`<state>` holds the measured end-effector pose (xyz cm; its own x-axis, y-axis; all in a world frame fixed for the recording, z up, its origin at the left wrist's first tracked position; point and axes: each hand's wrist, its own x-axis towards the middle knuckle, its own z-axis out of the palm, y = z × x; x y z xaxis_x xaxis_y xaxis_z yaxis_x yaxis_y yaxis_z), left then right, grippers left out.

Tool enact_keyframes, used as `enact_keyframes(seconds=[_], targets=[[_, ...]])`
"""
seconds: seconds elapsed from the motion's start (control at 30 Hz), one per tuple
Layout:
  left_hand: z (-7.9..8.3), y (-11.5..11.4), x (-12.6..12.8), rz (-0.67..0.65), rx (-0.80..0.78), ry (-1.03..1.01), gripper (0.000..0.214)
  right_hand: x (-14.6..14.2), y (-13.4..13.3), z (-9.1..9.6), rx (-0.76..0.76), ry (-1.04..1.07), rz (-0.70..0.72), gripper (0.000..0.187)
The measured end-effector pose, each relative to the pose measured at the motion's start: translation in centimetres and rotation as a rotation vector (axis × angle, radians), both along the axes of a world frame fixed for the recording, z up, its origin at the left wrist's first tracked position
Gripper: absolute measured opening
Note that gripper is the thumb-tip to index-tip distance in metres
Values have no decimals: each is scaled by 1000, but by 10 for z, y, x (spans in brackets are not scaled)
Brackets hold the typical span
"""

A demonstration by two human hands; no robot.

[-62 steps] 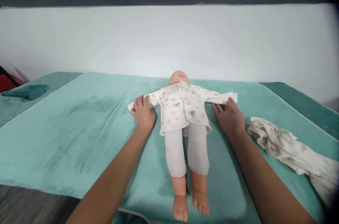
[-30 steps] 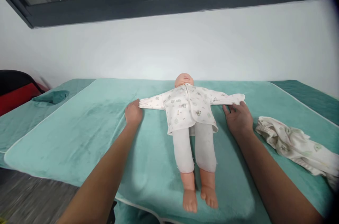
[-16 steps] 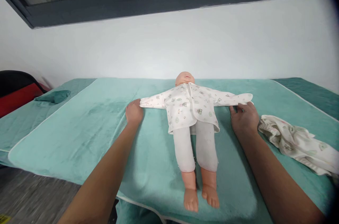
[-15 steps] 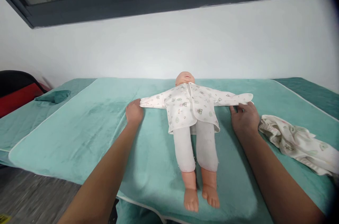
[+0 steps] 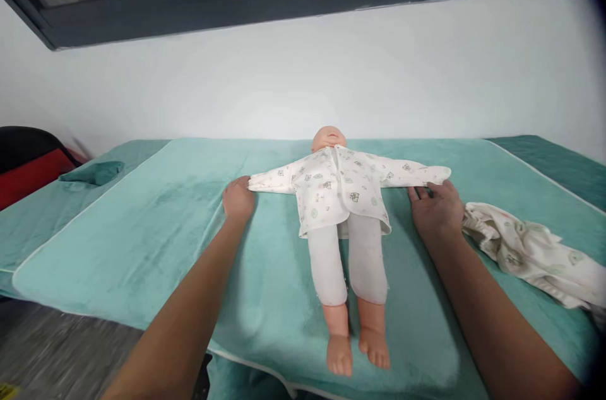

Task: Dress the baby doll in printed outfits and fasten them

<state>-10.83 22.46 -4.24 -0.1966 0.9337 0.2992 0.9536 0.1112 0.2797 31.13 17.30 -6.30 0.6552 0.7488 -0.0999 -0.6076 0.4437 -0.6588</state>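
A baby doll [image 5: 331, 138] lies face up, legs toward me and arms stretched out sideways. It wears a white printed baby shirt [image 5: 322, 198], its front panels overlapping and its hem at the top of the white legs. At the cuff of the sleeve on the left, my left hand [image 5: 238, 199] is closed with the fabric end in its fingers. My right hand [image 5: 436, 211] rests palm up under the end of the other sleeve, fingers loosely apart and touching its lower edge. Both doll hands are hidden inside the sleeves.
Crumpled white printed baby clothing [image 5: 530, 255] lies right of my right forearm. The doll is on a light green padded mat [image 5: 142, 229] against a white wall [image 5: 284, 78]. A red and black item [image 5: 33, 173] stands at the far left, below a dark window frame [image 5: 165, 12].
My right hand has turned slightly, showing more palm, with its fingers loosened at the sleeve end. My left hand stays at its cuff. The whole view has shifted a little.
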Motion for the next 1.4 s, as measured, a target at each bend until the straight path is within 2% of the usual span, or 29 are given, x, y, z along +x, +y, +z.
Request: enact_keyframes(seconds=[0.2, 0.9, 1.4], targets=[[-2, 1, -1, -18, 53, 13, 40, -1, -1, 0, -20, 12, 22, 56], [-4, 3, -2, -5, 52, 7, 39, -5, -4, 4, -45, -54, 84, 46], [-4, 4, -2, 2, 38, 17, 40, -6, -5, 5, -55, -114, 155, 25]])
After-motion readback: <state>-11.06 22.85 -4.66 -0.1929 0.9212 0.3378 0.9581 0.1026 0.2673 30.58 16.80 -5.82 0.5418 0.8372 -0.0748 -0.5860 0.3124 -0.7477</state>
